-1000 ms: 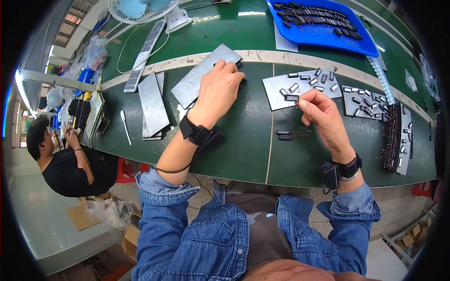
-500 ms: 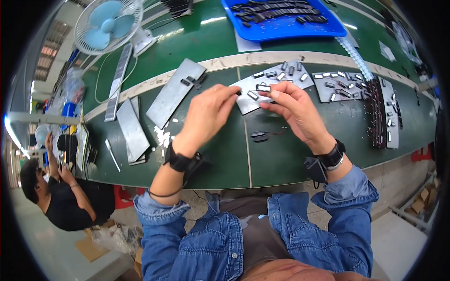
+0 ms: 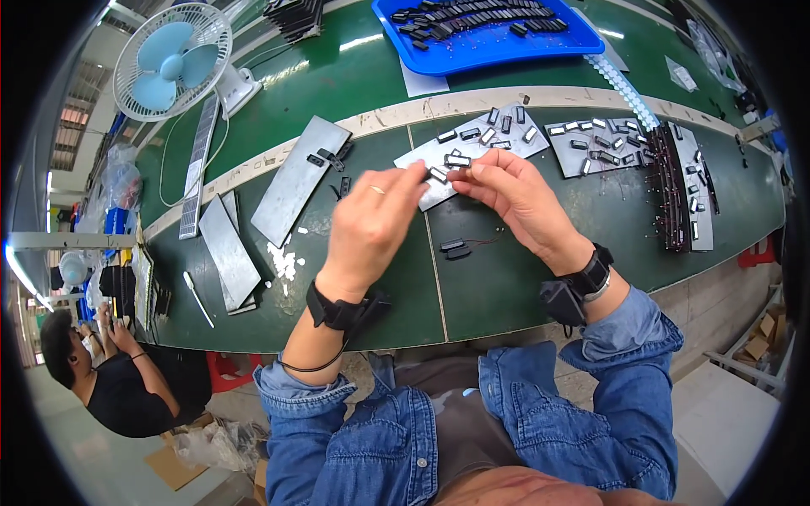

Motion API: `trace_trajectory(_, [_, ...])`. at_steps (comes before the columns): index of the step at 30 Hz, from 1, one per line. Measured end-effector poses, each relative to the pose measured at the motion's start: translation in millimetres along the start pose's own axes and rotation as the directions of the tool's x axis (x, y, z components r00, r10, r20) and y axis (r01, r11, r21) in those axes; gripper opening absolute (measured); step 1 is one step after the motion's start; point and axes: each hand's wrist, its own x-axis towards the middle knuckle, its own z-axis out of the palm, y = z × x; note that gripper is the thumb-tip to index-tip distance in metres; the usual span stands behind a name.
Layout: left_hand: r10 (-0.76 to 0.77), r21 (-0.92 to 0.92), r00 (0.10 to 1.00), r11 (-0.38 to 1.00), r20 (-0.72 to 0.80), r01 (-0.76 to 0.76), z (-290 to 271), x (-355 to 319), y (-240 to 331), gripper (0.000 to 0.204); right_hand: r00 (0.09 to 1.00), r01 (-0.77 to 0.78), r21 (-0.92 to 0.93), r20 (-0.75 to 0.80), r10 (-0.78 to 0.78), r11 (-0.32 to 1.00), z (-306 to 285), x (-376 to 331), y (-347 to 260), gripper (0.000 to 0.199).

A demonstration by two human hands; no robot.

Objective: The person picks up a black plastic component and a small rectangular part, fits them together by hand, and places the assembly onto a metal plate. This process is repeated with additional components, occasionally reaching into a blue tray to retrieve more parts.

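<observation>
My right hand [image 3: 525, 201] is closed, pinching a small black rectangular part [image 3: 456, 160] with a pale face between thumb and fingers. Opposite it, my left hand [image 3: 371, 226] has thumb and forefinger pressed together; a dark bit shows at their tips, too small to name. Both hands are above the front edge of a grey metal plate [image 3: 531, 143], and several similar black parts [image 3: 506, 124] lie on that plate. Below the hands, two black pieces with a thin wire [image 3: 456, 248] rest on the green table.
Grey plates [image 3: 295, 185] lie left, near white scraps [image 3: 283, 263] and a white pen-like tool [image 3: 198, 299]. Another loaded plate [image 3: 582, 164] and a dark row of wired parts [image 3: 671, 202] are right. Behind stand a blue tray [image 3: 498, 61] and a fan [image 3: 173, 66]. A person [image 3: 126, 379] sits left.
My left hand has turned, with its back more toward me, and come slightly lower. The right hand keeps hold of its part. The whole view has shifted a little.
</observation>
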Motion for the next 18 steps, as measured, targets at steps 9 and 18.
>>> trace_trajectory(9, [-0.029, -0.187, 0.998, 0.982, -0.063, 0.016, 15.2, -1.9, 1.4, 0.024, 0.993, 0.110, -0.333, 0.074, -0.091, 0.937, 5.6, -4.8, 8.7, 0.009])
trace_trajectory(18, [-0.146, -0.302, 0.988, 0.940, 0.058, 0.156, 14.7, -8.0, 4.8, 0.028, 0.990, 0.130, -0.432, 0.101, -0.095, 0.893, 2.0, -4.4, 10.7, 0.009])
